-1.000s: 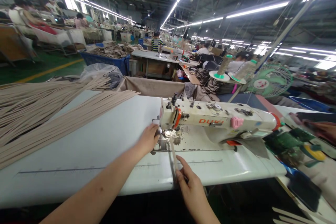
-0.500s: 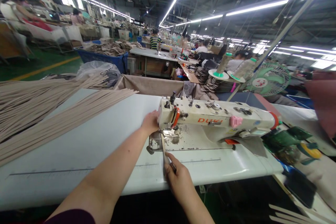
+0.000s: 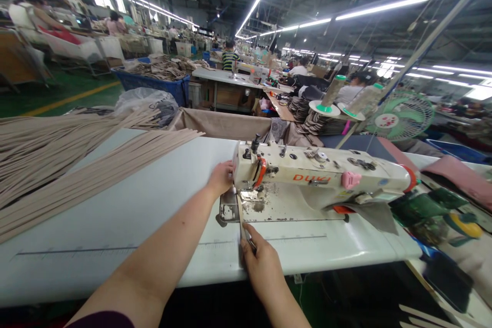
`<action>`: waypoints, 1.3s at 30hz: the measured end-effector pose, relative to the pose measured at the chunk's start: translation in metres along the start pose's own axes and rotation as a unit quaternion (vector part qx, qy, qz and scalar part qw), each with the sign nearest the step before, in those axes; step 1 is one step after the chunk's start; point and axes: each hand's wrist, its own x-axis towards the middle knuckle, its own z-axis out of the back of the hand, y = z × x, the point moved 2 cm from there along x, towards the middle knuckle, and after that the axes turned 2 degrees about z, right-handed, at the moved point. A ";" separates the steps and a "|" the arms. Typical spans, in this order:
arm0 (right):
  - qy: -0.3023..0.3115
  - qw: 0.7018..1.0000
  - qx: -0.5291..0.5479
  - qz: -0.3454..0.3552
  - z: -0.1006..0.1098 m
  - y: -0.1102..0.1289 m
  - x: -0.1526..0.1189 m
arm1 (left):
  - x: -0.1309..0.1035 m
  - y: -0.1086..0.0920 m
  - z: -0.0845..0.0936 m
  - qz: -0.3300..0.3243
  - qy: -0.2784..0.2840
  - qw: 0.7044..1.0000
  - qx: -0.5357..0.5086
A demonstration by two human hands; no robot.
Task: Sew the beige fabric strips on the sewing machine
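A white sewing machine (image 3: pixel 323 171) stands on the pale table. My left hand (image 3: pixel 222 177) is at the left end of its head, with the fingertips partly hidden behind it. A narrow beige strip (image 3: pixel 241 211) runs from the needle area toward the table's front edge. My right hand (image 3: pixel 258 251) is closed on the strip just in front of the machine's base plate. Between its fingers is also a small dark tool, mostly hidden.
Long beige strips (image 3: pixel 96 166) lie piled across the table's left side. Behind the table are a fabric-lined bin (image 3: pixel 226 124) and a blue tub (image 3: pixel 151 84). Thread cones (image 3: pixel 333 93) and a green fan (image 3: pixel 403 115) stand at the right. Other people sit farther back.
The whole view has shifted slightly, so the machine and fan appear a little farther right. Both hands keep nearly the same places at the machine and strip.
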 end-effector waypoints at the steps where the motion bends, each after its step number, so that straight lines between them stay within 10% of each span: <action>1: -0.001 1.000 -0.002 -0.001 0.000 0.000 0.001 | 0.000 0.000 0.000 -0.004 0.001 1.000 -0.001; 22: -0.158 0.977 0.068 0.128 0.006 -0.001 0.010 | -0.039 0.016 0.010 0.143 -0.123 0.945 -0.267; 30: 0.022 0.970 0.231 0.070 -0.012 0.020 0.019 | -0.096 0.010 0.032 0.157 -0.158 0.886 -0.408; 39: 0.112 0.916 0.384 -0.036 -0.040 0.039 0.038 | -0.160 0.011 0.063 0.150 -0.154 0.918 -0.332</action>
